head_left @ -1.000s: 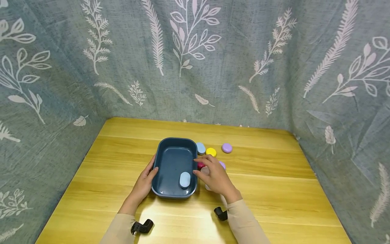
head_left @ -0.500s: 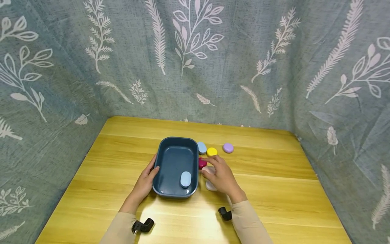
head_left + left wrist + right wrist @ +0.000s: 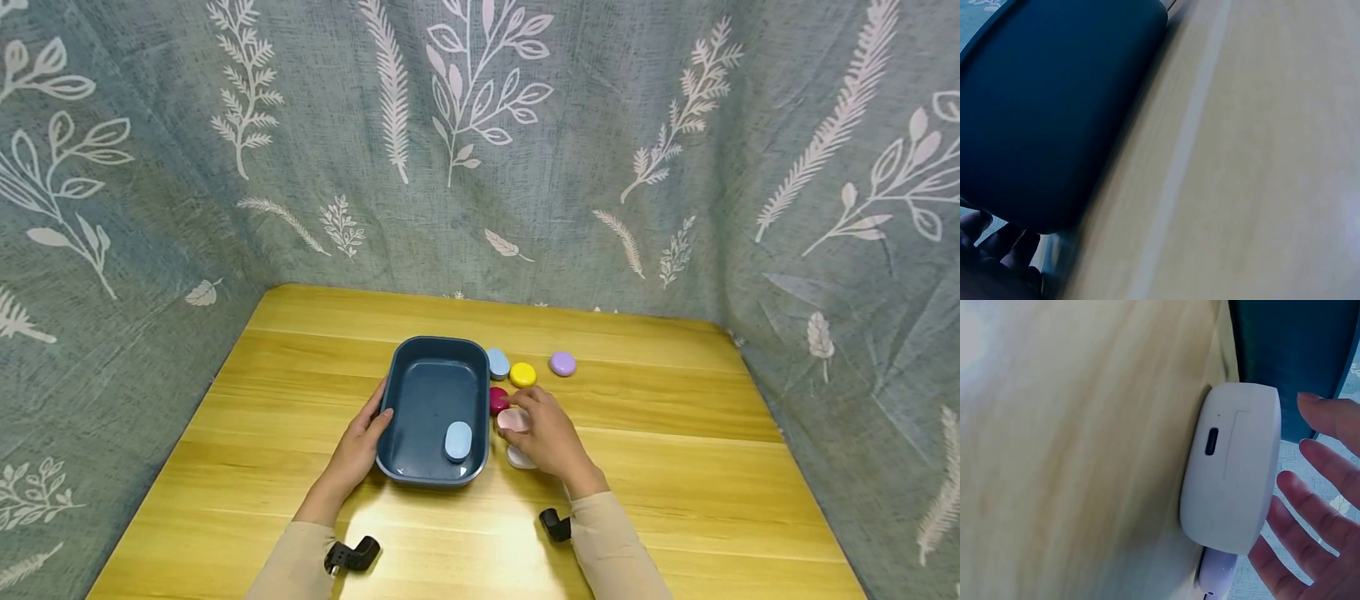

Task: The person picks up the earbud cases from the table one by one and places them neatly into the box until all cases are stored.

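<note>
A dark blue plastic tub (image 3: 432, 392) stands on the table in the head view, one light blue case (image 3: 458, 441) inside it near the front right corner. My left hand (image 3: 359, 432) grips the tub's left wall, thumb over the rim and fingers outside. To the tub's right, my right hand (image 3: 546, 429) hovers with thumb and fingers spread around a pale pink case (image 3: 513, 420); contact cannot be made out. A white earbud case (image 3: 1230, 465) with a charging port lies just below that hand. Touching distance from the index finger is a crimson case (image 3: 498, 401).
Behind the right hand lie a second light blue case (image 3: 498, 364), a yellow round case (image 3: 522, 375) and a lilac case (image 3: 562, 363). Another lilac case (image 3: 1217, 570) shows past the white one in the right wrist view. A patterned curtain (image 3: 480, 208) hangs behind the wooden table (image 3: 675, 483).
My right hand has drawn back from the tub's right rim and moved slightly right over the pale pink case. The left hand keeps its grip on the tub.
</note>
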`<state>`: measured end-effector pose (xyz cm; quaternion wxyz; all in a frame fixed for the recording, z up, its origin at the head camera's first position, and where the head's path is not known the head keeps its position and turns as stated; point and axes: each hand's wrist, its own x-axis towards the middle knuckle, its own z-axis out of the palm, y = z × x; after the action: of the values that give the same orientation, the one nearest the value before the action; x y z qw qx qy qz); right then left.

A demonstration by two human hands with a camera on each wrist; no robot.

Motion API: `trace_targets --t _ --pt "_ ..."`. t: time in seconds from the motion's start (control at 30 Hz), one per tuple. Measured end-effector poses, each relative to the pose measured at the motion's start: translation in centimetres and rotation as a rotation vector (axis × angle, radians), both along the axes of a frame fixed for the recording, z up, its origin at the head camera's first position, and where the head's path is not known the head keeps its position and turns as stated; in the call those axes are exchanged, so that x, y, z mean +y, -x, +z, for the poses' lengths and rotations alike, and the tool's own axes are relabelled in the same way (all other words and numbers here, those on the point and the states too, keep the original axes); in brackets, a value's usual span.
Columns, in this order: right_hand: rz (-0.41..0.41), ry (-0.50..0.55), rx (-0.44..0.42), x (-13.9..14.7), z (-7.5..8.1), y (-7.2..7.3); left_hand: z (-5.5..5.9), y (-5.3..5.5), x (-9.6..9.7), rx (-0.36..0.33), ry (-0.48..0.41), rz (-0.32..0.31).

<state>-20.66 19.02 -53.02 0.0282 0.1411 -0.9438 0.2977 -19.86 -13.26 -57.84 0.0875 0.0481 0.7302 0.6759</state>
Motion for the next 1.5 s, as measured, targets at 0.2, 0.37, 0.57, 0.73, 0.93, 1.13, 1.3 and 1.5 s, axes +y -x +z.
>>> trace_targets --t 0.2,0.37,0.57,0.73,0.93,1.13,1.3,1.5 --pt "0.000 -0.029 0.004 0.0 -0.4 0.2 0.0 0.0 0.0 0.007 0.000 -0.004" --pt "0.011 -0.034 0.010 -0.1 -0.6 0.2 -0.1 0.0 0.0 0.005 0.003 -0.003" --pt "0.022 -0.055 0.036 -0.2 -1.0 0.3 -0.1 0.0 0.0 0.007 0.004 -0.003" --pt "0.017 -0.062 0.037 -0.3 -1.1 0.3 -0.1 0.0 0.0 0.015 -0.004 -0.005" --pt "0.007 -0.067 0.024 -0.3 -1.2 0.4 -0.1 0.1 -0.1 0.001 -0.002 -0.006" --pt "-0.006 -0.066 0.012 -0.4 -1.3 0.5 -0.2 0.1 -0.1 -0.006 -0.006 -0.007" --pt "-0.017 -0.069 -0.006 -0.5 -1.3 0.5 -0.2 0.1 -0.1 -0.013 -0.027 -0.010" --pt "-0.021 -0.074 -0.028 -0.7 -1.3 0.5 -0.2 0.1 -0.2 -0.008 -0.027 -0.010"
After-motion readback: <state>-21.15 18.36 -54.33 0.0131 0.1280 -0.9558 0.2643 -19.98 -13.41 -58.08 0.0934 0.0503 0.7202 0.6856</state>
